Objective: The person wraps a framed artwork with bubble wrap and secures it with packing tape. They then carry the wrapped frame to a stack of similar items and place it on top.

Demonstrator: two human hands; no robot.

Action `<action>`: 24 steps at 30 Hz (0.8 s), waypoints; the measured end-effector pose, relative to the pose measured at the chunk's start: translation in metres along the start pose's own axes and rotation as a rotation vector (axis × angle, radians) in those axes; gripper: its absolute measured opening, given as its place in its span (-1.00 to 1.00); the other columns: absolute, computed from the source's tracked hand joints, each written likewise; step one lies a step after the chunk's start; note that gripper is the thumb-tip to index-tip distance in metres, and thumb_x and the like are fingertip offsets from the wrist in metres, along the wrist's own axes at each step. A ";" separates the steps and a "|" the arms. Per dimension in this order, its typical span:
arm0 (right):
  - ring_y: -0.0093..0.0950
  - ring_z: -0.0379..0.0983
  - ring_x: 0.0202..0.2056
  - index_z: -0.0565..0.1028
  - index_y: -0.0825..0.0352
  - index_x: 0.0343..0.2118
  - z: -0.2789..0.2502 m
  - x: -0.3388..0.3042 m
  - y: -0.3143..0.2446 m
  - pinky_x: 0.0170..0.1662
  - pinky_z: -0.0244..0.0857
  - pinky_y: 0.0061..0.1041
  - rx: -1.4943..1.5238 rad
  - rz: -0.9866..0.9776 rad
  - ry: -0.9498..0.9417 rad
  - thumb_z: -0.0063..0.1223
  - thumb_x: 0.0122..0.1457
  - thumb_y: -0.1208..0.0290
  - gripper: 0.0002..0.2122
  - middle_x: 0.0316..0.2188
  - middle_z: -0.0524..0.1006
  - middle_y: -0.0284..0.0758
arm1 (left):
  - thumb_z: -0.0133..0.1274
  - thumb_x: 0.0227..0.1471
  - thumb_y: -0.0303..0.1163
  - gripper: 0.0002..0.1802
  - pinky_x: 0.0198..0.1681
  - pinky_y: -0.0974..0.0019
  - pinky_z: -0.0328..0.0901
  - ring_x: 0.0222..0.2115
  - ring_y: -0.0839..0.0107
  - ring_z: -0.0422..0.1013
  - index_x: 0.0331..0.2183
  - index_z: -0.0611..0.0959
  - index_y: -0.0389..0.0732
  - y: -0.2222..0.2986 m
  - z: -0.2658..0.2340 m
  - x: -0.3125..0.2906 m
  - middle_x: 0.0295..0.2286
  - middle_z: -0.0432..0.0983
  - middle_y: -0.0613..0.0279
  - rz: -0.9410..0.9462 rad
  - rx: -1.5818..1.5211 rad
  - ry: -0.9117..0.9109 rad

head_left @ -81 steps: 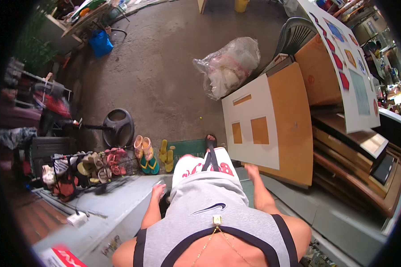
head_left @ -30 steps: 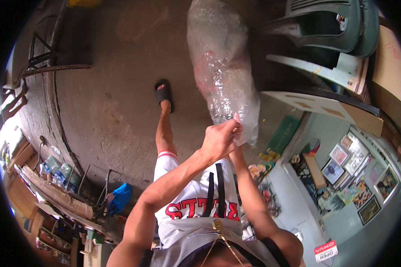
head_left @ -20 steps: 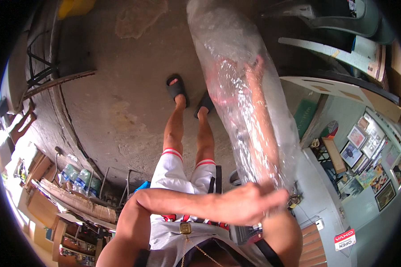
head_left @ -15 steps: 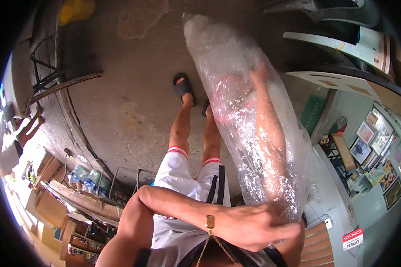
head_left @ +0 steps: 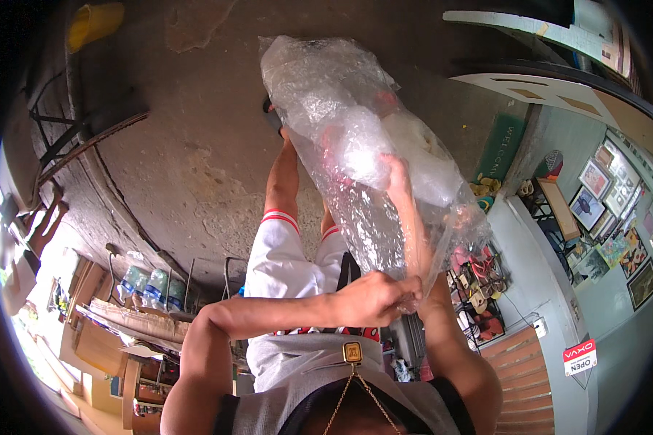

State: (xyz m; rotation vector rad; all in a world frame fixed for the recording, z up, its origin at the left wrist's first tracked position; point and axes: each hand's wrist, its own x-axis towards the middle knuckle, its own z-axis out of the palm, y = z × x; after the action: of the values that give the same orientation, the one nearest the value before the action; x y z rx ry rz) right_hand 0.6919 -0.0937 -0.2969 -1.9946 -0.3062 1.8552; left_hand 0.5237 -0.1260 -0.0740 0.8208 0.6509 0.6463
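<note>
A large clear plastic bag (head_left: 305,94) stretches from my waist out over the floor. Its open end is gathered in my left hand (head_left: 379,299), whose fingers are closed on the film. My right forearm reaches inside the bag, and my right hand (head_left: 395,172) shows through the plastic with its fingers curled. It is beside a shiny, crumpled translucent bundle (head_left: 355,148); glare hides exactly what the fingers grip. Another whitish bundle (head_left: 421,148) lies to its right inside the bag. Pinkish-red patches show through the film.
Shoes on a rack (head_left: 479,283) stand at the right, near a green doormat (head_left: 502,148) and a wooden slatted panel (head_left: 519,377). Large water bottles (head_left: 154,286) stand at the left beside a metal frame. A yellow bucket (head_left: 94,25) sits far left on the concrete floor.
The bag has shortened and bunched toward me, its far end shifting left and nearer. My left hand has moved slightly left and up with the bag's edge; my right hand has moved nearer.
</note>
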 end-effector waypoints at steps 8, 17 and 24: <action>-0.09 0.16 0.09 0.28 0.37 0.05 0.037 0.041 -0.022 0.09 0.10 -0.18 -1.254 -0.800 -0.262 0.23 -0.13 0.36 -0.38 0.08 0.22 0.03 | -0.04 0.15 -0.33 -0.80 -0.57 0.17 0.23 -0.61 0.12 0.42 -0.42 0.40 -0.25 0.041 0.019 0.027 -0.67 0.38 0.09 0.142 -0.514 -0.303; -0.09 0.00 0.20 0.21 0.25 0.14 0.120 0.130 -0.022 0.14 0.00 -0.02 -1.323 -0.822 -0.017 0.32 -0.18 0.16 -0.22 0.20 0.07 -0.01 | -0.10 0.14 -0.35 -0.75 -0.60 0.06 0.17 -0.68 -0.07 0.30 -0.47 0.34 -0.34 0.090 0.021 0.052 -0.73 0.29 -0.07 0.489 -0.347 -0.363; -0.12 0.01 0.21 0.31 0.23 0.08 0.089 0.148 0.035 0.18 -0.02 -0.07 -0.786 -0.150 -0.141 0.28 -0.22 0.03 -0.26 0.18 0.13 -0.02 | -0.11 0.16 -0.36 -0.73 -0.58 0.06 0.15 -0.66 -0.06 0.31 -0.49 0.34 -0.36 0.092 0.005 0.044 -0.73 0.30 -0.09 0.438 -0.398 -0.286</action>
State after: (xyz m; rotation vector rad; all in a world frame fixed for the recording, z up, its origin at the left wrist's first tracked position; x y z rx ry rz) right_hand 0.6144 -0.0510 -0.4491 -2.1970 -1.3616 1.9522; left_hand 0.5311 -0.0483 -0.0077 0.6651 0.0687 0.9944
